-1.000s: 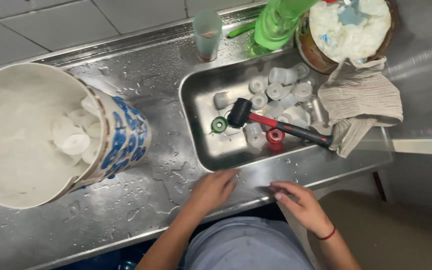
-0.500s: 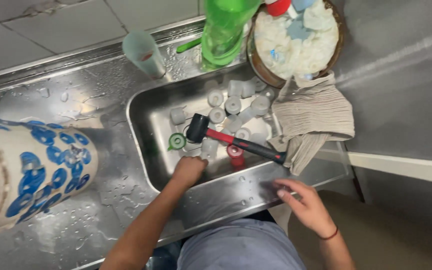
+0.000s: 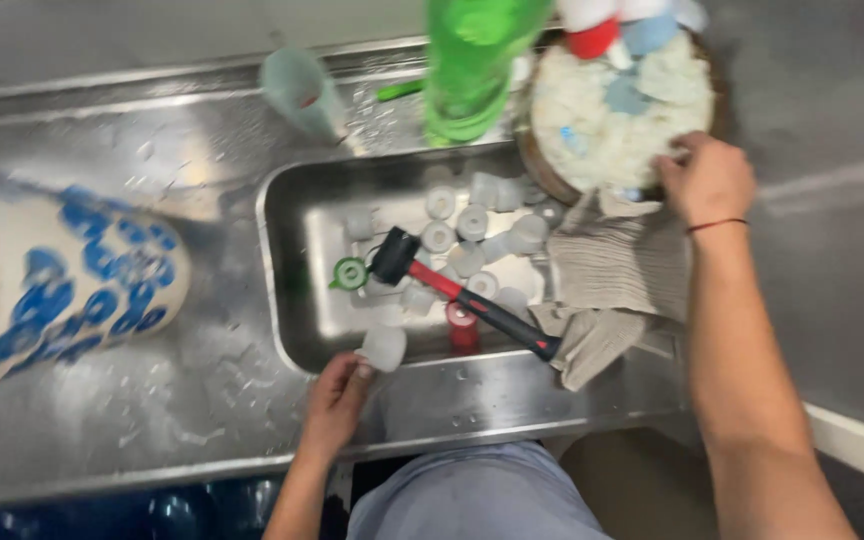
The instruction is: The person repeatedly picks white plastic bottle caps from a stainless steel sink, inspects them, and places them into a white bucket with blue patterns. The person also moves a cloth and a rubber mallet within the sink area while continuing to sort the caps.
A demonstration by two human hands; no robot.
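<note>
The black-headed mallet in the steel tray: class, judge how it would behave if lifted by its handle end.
The mallet would probably feel head-heavy, since its thick black head sits far from the grip. Its handle looks rigid, so no flopping. Lying across wet ice pieces in the tray, it may be slippery and could disturb them.

Lighting: bright, even, overhead. Glare: wet steel counter [image 3: 202, 160] at ten o'clock. Shadow: inside tray [image 3: 292, 260] at centre. Blur: motion smear throughout, heaviest on blue-patterned container [image 3: 82, 280] at nine o'clock.
</note>
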